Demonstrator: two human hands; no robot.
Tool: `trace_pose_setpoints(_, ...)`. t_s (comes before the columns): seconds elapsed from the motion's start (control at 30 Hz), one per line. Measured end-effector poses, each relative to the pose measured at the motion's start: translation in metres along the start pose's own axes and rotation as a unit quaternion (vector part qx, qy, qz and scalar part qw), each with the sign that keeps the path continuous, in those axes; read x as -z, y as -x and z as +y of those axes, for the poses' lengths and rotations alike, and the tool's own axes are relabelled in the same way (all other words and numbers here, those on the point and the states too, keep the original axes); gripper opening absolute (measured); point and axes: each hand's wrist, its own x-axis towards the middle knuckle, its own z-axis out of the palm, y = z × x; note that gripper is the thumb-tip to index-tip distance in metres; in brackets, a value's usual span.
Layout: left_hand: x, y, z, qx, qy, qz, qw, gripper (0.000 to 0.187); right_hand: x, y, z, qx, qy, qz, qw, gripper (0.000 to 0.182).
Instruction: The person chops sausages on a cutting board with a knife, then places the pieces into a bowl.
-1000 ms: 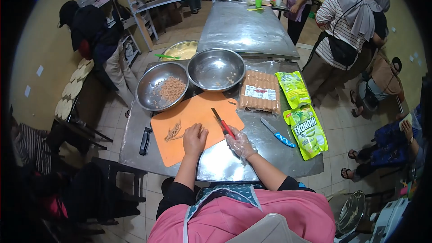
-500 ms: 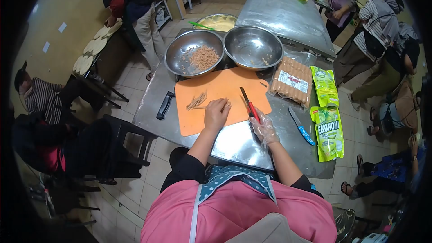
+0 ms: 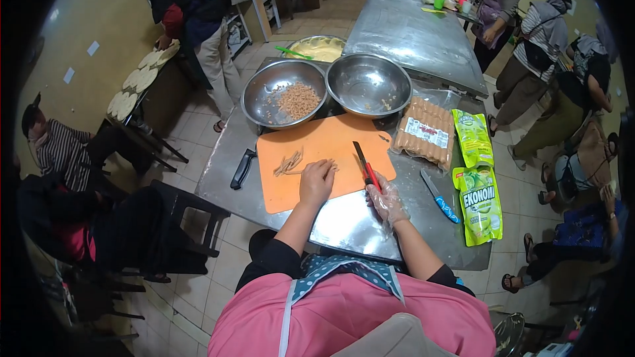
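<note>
Bare and palm down, the left hand (image 3: 317,182) lay on an orange cutting board (image 3: 281,195), its fingers close together and slightly bent; whether they gripped anything could not be told. Thin brown strips (image 3: 289,162) sat in a loose pile just to its left. To its right, the right hand (image 3: 387,205), in a clear plastic glove, was closed around the handle of a red-handled knife (image 3: 368,170), the blade pointing away from the body. Beyond the left hand, a steel bowl (image 3: 256,89) held chopped pieces (image 3: 297,100), with a second bowl (image 3: 367,79) beside it. A pack of sausages (image 3: 426,135) lay ahead and to the right of the gloved hand, nearer to which was a blue-handled knife (image 3: 442,199); green pouches (image 3: 478,203) lay farther right.
</note>
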Motion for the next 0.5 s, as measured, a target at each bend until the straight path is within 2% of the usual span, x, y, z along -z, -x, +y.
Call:
trace_pose_setpoints(0.13,-0.004,0.002,-0.005,-0.018,-0.003,0.013,1.000,0.018,0.000,0.000,0.006,0.006,0.033,0.013,0.999,0.047)
trace_pose_setpoints(0.2,-0.006,0.002,-0.007,-0.026,-0.010,0.012,1.000,0.018,0.001,0.006,0.001,0.039,0.014,0.006,0.999,0.050)
trace_pose_setpoints(0.3,-0.004,0.002,-0.008,-0.025,-0.015,-0.001,1.000,0.019,-0.002,0.007,-0.002,0.040,0.043,0.023,0.998,0.046)
trace_pose_setpoints(0.4,-0.002,0.003,-0.003,-0.020,-0.015,0.017,1.000,0.022,-0.002,0.007,-0.003,0.023,-0.040,-0.004,0.999,0.044)
trace_pose_setpoints(0.47,0.000,0.003,-0.001,0.021,0.008,-0.008,1.000,0.022,-0.002,0.005,-0.004,0.027,-0.033,0.003,0.999,0.045)
trace_pose_setpoints(0.5,0.000,0.003,-0.001,0.014,0.005,-0.002,1.000,0.023,-0.002,0.008,-0.008,0.029,-0.028,-0.002,0.999,0.046)
